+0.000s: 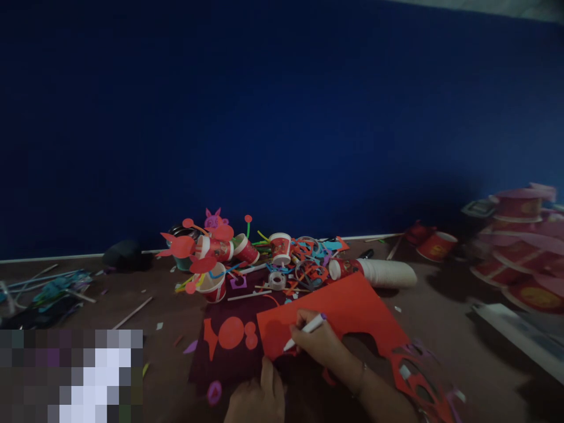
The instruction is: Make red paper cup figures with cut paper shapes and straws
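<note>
My right hand (315, 335) is closed round a white marker (306, 332) with a purple end, its tip down at the near left part of a red paper sheet (348, 302). The sheet has curved pieces cut out of its near edge. My left hand (258, 393) rests palm down, its index finger stretched to the sheet's near left corner. Beside the sheet, on a dark purple sheet (229, 364), lie red paper cutouts (231, 333): a circle, a figure-eight shape and a fish-tail-like piece. A small pink cutout (214, 392) lies left of my left hand.
Red paper cups (212, 285) with paper shapes stand behind, near a tape roll (277, 280) and heaped scraps. A long stack of nested cups (388, 274) lies behind the sheet. Cut-up red paper (423, 376) trails right. Layered cup models (520, 252) stand far right.
</note>
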### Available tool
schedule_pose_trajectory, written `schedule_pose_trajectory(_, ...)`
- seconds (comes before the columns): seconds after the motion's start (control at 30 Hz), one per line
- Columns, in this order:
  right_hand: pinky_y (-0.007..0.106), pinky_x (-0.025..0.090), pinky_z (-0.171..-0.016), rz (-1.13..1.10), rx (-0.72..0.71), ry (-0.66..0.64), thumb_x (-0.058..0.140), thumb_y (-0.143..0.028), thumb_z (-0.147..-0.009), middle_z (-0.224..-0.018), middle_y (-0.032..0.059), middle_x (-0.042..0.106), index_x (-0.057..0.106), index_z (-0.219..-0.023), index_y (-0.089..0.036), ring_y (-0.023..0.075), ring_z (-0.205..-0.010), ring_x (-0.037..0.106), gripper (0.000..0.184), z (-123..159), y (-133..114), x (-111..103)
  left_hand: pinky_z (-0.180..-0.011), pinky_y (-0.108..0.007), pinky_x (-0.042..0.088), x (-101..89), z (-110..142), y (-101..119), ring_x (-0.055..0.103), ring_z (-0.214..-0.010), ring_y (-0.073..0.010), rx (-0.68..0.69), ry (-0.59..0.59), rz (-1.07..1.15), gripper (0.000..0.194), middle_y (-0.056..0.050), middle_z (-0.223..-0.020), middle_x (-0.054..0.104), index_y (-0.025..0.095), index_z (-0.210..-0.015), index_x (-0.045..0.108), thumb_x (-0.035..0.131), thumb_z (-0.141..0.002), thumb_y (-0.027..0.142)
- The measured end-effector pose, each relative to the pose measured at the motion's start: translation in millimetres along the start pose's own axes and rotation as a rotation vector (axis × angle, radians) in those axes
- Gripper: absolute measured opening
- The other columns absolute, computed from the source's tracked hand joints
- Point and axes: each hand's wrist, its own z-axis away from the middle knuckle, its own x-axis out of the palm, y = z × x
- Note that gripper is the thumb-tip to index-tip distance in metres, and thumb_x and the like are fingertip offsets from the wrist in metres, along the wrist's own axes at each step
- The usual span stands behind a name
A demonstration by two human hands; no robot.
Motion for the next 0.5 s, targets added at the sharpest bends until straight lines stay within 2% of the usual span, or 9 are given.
schedule_pose_trajectory(0.17, 0.019, 0.027, -0.04, 0.039, -0.038, 0.038, 0.052, -0.02, -0.067, -0.041, -0.009, 0.042, 0.036, -0.054, -0.023, 0.0078, -0.04, 0.04, 0.021, -1, 2, 1, -0.047, -0.019, 0.049, -1.3, 0, 1, 0.064, -0.052, -0.0112, -0.016, -0.005, 0.001, 0.02, -0.015, -0.101, 0.068, 0.013, -0.098, 0.067, 0.053, -0.084, 0.014)
schedule_pose_trajectory(0.5, 0.019, 0.032, -0.043, 0.009, -0.024, 0.076, 0.05, -0.021, -0.071, -0.041, -0.008, 0.049, 0.036, -0.055, -0.023, 0.0099, -0.042, 0.048, 0.022, 2, -10, 0, -0.047, -0.019, 0.049, -7.0, -1, 1, 0.063, -0.051, -0.0104, -0.037, 0.006, 0.008, 0.019, -0.014, -0.099, 0.068, 0.012, -0.096, 0.067, 0.052, -0.084, 0.016)
